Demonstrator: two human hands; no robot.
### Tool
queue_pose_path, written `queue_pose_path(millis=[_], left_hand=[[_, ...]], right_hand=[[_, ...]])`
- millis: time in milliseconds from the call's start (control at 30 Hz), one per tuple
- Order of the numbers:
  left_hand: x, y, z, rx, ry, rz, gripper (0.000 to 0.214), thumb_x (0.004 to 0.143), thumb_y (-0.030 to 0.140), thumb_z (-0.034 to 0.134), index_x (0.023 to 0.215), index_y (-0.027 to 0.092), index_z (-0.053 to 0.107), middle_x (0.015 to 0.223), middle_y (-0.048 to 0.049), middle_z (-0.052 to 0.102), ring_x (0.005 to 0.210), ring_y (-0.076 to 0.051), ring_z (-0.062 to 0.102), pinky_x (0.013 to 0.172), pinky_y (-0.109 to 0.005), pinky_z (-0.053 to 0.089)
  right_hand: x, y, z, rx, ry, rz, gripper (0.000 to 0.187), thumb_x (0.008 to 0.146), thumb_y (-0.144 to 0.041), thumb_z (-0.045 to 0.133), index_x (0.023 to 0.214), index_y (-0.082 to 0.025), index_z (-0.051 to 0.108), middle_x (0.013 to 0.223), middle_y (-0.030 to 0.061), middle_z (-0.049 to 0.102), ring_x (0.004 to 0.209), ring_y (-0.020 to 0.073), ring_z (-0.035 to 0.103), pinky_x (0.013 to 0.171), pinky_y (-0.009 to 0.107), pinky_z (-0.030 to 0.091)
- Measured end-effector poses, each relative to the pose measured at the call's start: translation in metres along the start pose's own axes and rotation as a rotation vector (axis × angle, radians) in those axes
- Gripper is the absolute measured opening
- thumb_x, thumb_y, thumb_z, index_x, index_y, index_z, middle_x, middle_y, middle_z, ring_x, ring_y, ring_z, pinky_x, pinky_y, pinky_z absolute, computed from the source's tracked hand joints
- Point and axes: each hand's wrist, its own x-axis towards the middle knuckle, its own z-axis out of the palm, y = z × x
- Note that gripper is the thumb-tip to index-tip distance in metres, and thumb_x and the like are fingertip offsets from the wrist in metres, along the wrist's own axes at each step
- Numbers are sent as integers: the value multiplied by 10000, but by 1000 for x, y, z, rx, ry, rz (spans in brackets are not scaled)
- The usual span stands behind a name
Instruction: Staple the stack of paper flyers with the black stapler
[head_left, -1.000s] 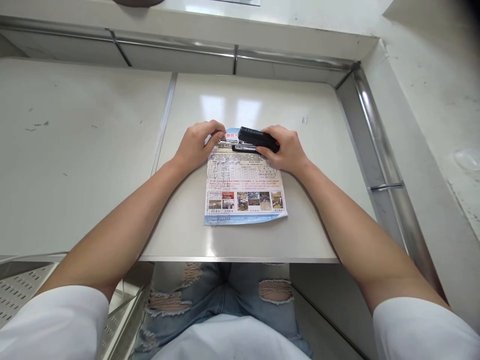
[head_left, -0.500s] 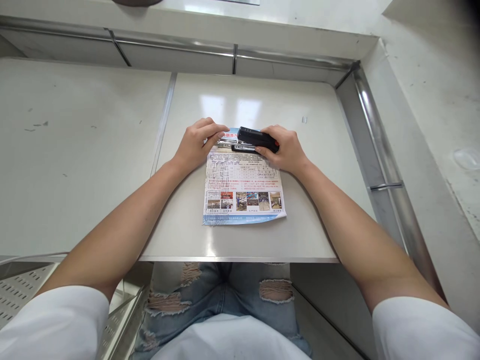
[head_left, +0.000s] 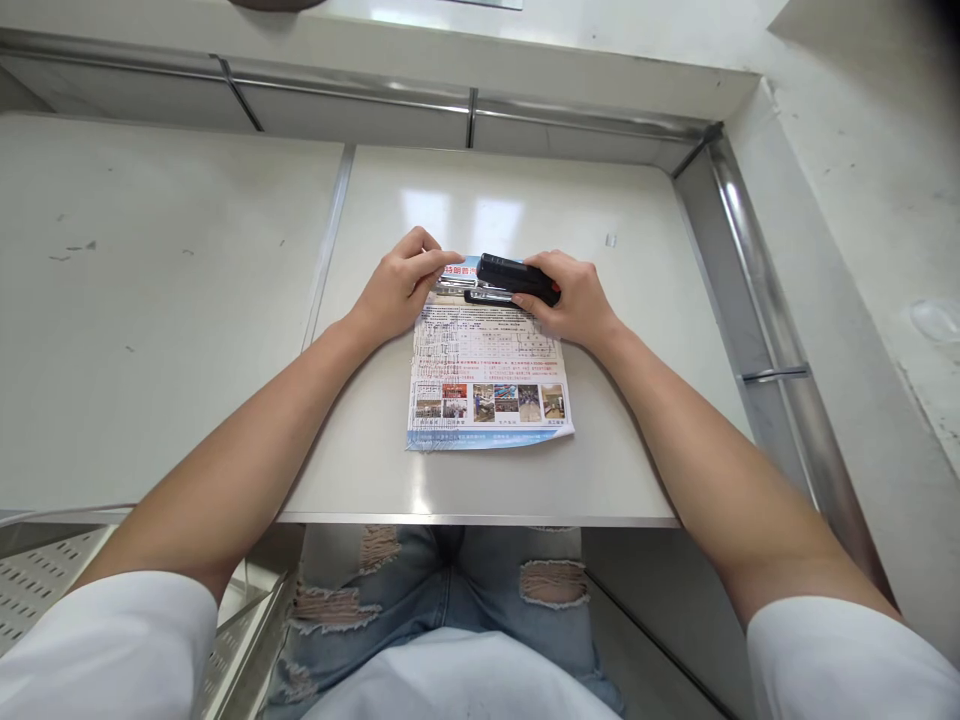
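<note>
A printed leaflet (head_left: 489,375) with small photos lies on a pale metal table (head_left: 525,210) in front of me. A black stapler (head_left: 516,277) sits across its far edge, jaws over the paper. My right hand (head_left: 574,300) is wrapped round the stapler's rear end. My left hand (head_left: 401,285) rests on the leaflet's far left corner, its fingers curled and pinched at the stapler's metal front end.
A second pale table (head_left: 150,300) adjoins on the left. Metal rails (head_left: 757,290) run along the back and right side, with a white wall surface beyond. A small staple-like bit (head_left: 609,240) lies at the far right of the table. My knees in torn jeans (head_left: 450,590) show below the table edge.
My left hand's fingers have crept a little to the right along the leaflet's top edge toward the stapler. The stapler and my right hand have hardly moved.
</note>
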Motion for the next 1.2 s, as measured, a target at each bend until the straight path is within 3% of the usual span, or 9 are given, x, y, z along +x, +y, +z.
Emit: queue_pose_path(millis=[167, 433, 733, 1200], left_hand=[[-2, -2, 1, -28, -14, 41, 264, 1055, 247, 639, 1214, 335, 831, 1182, -63, 735, 945, -216, 701, 869, -409, 580], [-3, -6, 2, 32, -41, -5, 244, 998, 229, 678, 1190, 276, 822, 1010, -42, 802, 820, -201, 679, 846, -381, 558], [-1, -5, 3, -22, -59, 24, 256, 1037, 298, 654, 1150, 307, 883, 1182, -61, 833, 1054, -246, 756, 926, -418, 605], [-1, -8, 4, -29, -41, 59, 217, 1016, 282, 709, 1113, 321, 899, 1134, -43, 867, 1041, -249, 770, 972, -450, 600]], right_hand=[[0, 0, 0, 2, -1, 8, 596, 968, -804, 600, 1193, -264, 712, 1015, 109, 757, 919, 342, 679, 828, 535, 578], [0, 0, -1, 7, -16, 18, 627, 965, -826, 589, 1206, -262, 716, 1051, 120, 767, 937, 348, 686, 837, 537, 576], [0, 1, 0, 7, -2, 12, 611, 961, -811, 606, 1216, -267, 718, 1030, 112, 766, 933, 349, 686, 835, 544, 580], [-1, 1, 1, 17, -11, 15, 643, 960, -844, 586, 1212, -267, 720, 1053, 120, 767, 942, 353, 686, 843, 550, 573]])
